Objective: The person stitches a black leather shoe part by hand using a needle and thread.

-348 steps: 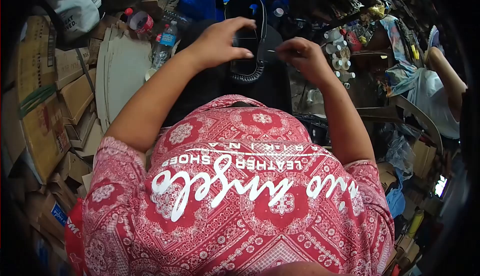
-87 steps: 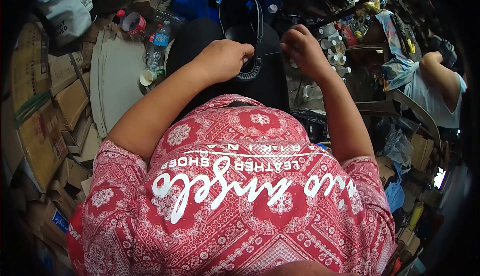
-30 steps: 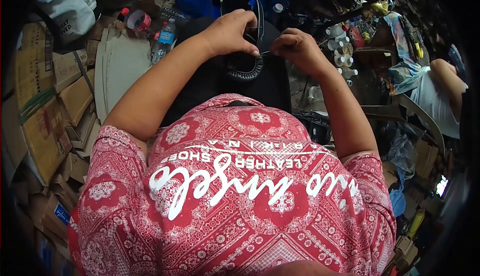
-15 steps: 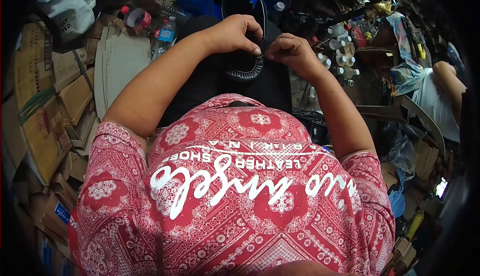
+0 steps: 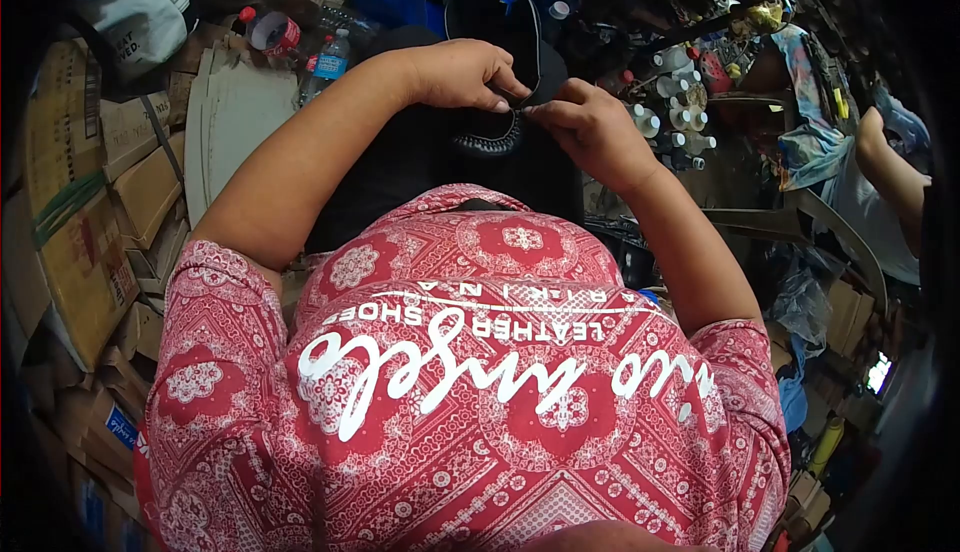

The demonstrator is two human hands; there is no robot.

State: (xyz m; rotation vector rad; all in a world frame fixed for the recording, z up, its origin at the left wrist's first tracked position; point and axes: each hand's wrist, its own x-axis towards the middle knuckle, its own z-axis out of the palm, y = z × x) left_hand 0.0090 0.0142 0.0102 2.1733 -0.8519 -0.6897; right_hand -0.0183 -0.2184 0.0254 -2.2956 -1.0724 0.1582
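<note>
The black shoe [image 5: 497, 62] lies on the person's lap, its toe pointing away and its stitched edge toward the body. The left hand [image 5: 462, 72] grips the shoe from the left side with fingers curled together over its edge, and the right hand [image 5: 590, 130] pinches at the same edge, fingertips pressed together just beside the left fingertips. Cardboard [image 5: 232, 122] and a water bottle [image 5: 327, 58] are at the left, and small white bottles [image 5: 672, 117] at the right.

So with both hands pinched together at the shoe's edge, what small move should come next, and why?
Probably draw the right hand outward to pull a stitch tight: its fingertips meet the left hand at the braided edge of the black shoe. Any needle or thread is too small to make out.
</note>
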